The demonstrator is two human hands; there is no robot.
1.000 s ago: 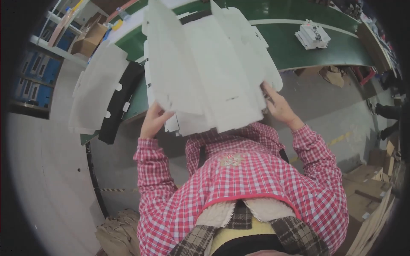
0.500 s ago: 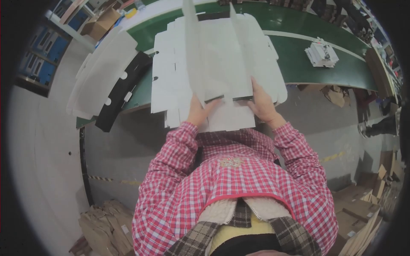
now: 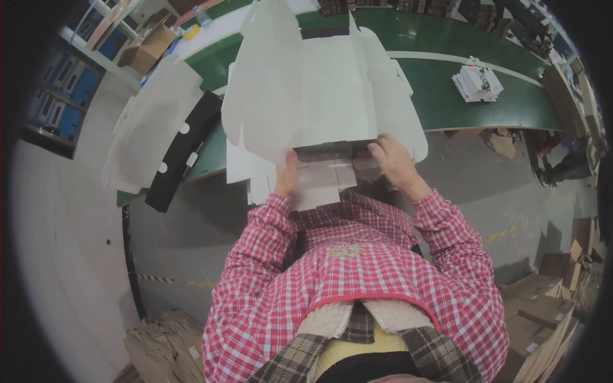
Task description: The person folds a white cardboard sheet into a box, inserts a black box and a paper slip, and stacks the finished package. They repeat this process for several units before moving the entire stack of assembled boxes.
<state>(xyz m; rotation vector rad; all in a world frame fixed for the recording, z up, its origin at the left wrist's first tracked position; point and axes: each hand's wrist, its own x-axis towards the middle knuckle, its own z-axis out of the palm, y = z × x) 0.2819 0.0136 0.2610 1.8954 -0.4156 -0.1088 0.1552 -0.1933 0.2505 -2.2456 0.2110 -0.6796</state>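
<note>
Right at the green table's [image 3: 440, 96] near edge, the left hand [image 3: 287, 175] and right hand [image 3: 396, 167] grip opposite ends of the raised, dark-faced front flap of a partly folded white cardboard box blank [image 3: 335, 89], fingers closed on it. Beneath it lie more flat white blanks [image 3: 239, 163], while a black-and-white blank [image 3: 156, 124] overhangs the near left corner. Farther off, a small white stack [image 3: 477, 84] sits toward the right end, and an open brown carton [image 3: 148, 51] stands beyond the left end.
</note>
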